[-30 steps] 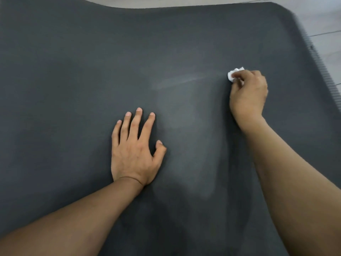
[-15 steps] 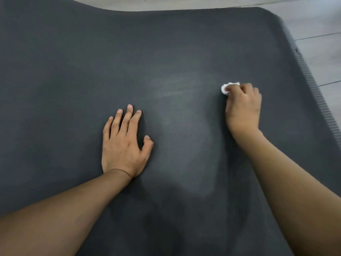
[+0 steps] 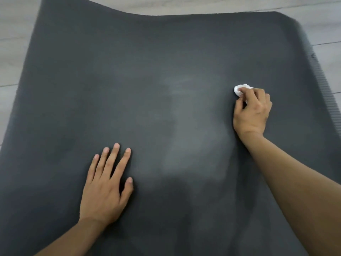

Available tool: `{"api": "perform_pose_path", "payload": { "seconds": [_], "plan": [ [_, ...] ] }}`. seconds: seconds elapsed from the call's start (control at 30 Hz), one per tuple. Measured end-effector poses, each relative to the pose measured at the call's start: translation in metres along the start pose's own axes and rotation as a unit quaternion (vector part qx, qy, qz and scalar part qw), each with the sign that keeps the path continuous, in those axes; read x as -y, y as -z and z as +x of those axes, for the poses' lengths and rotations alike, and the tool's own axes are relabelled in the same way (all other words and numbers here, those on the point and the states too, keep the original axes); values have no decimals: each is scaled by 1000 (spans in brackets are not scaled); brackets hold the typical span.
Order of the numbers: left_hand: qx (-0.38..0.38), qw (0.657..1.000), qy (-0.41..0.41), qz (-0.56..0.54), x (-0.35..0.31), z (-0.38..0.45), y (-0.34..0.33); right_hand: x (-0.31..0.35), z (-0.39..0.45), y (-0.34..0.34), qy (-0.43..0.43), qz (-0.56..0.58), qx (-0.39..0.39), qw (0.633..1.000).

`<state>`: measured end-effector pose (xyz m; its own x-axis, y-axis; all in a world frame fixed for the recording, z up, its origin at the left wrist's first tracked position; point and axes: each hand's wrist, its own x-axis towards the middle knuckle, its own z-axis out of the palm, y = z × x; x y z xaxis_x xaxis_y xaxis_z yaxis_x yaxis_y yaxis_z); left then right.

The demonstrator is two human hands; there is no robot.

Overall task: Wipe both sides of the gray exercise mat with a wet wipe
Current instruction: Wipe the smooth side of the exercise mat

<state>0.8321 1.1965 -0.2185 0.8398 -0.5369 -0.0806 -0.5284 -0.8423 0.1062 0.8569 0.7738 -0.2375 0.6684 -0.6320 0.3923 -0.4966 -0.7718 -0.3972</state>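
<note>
My right hand [image 3: 251, 109] pinches the crumpled wet wipe [image 3: 239, 89] on the gray exercise mat [image 3: 129, 71]; my left hand [image 3: 106, 183] lies flat, holding nothing.

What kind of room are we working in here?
Probably an indoor room in a home or gym: the gray exercise mat lies straight on pale wood-look plank flooring, with no furniture in view.

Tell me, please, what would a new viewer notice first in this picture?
The dark gray exercise mat fills nearly the whole view, over a pale plank floor. At the right, the right hand presses a crumpled white wet wipe onto it. The left hand lies flat, fingers spread, lower left.
</note>
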Motion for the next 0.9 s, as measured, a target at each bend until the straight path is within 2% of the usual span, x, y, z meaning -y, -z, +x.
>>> {"api": "perform_pose_path", "payload": {
  "seconds": [0.2,0.33,0.37,0.43,0.53,0.6,0.67,0.73,0.8,0.87,0.9],
  "plan": [
    [-9,1000,4,2,0,5,-9,3,0,1,8,-48,2,999],
    [-10,1000,3,16,-1,7,-9,59,-7,-11,-111,-69,13,991],
    [-9,1000,2,14,1,7,-9,83,-14,-20,-94,-63,20,993],
    [-7,1000,2,11,3,7,-9,138,-38,-39,17,10,45,999],
    [-16,1000,-2,7,3,6,-10,208,-81,-55,194,77,97,973],
    [-20,1000,-5,-4,3,6,-9,208,-84,-50,271,48,115,955],
    [-20,1000,-2,-5,4,5,-9,166,-61,-36,306,-5,85,948],
    [-18,1000,-2,-5,3,5,-9,102,-31,-12,224,-83,63,969],
    [-14,1000,-2,-3,3,7,-9,49,-12,19,64,-129,97,985],
    [-5,1000,-1,5,3,7,-10,44,-16,27,-72,-126,85,986],
    [-3,1000,-3,2,3,6,-10,60,-24,20,-90,-109,63,988]
  ]
}}
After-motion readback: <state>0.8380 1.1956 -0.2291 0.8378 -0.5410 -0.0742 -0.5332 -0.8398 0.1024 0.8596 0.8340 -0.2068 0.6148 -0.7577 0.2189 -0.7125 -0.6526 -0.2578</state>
